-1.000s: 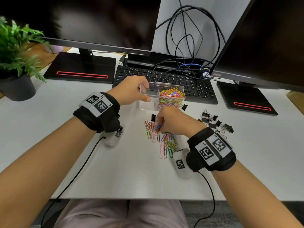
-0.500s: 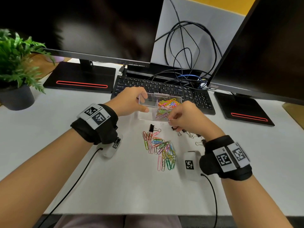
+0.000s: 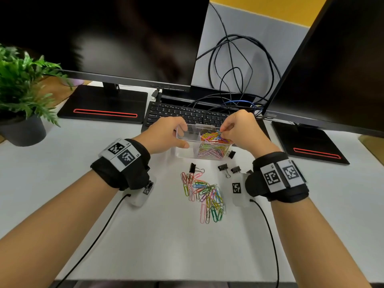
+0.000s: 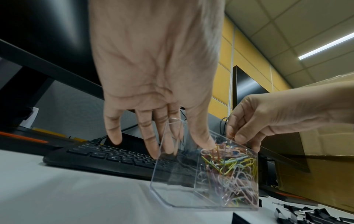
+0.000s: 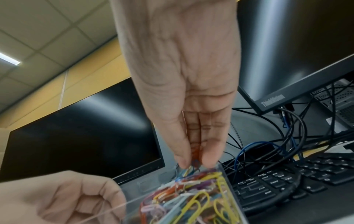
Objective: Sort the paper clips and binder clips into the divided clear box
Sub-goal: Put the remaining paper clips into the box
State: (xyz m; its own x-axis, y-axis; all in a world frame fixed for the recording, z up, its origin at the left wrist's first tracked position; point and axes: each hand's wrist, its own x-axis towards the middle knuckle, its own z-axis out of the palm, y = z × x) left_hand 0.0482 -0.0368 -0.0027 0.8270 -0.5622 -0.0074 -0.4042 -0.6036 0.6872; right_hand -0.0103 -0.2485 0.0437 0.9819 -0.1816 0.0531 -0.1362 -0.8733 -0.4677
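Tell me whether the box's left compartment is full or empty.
Empty: the clear box shows bare walls left of its divider, while paper clips fill the right side.

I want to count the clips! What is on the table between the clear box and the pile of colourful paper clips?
In the head view, one black binder clip lies between the clear box and the pile of paper clips.

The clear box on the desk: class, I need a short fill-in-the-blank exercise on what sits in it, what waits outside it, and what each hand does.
1. The paper clips fill the ____ compartment of the clear box.
2. The left hand grips the box's ____ end.
3. The binder clips all lie on the ____.
4. The right hand pinches ____ clips over the box.

Missing words: right; left; desk; paper
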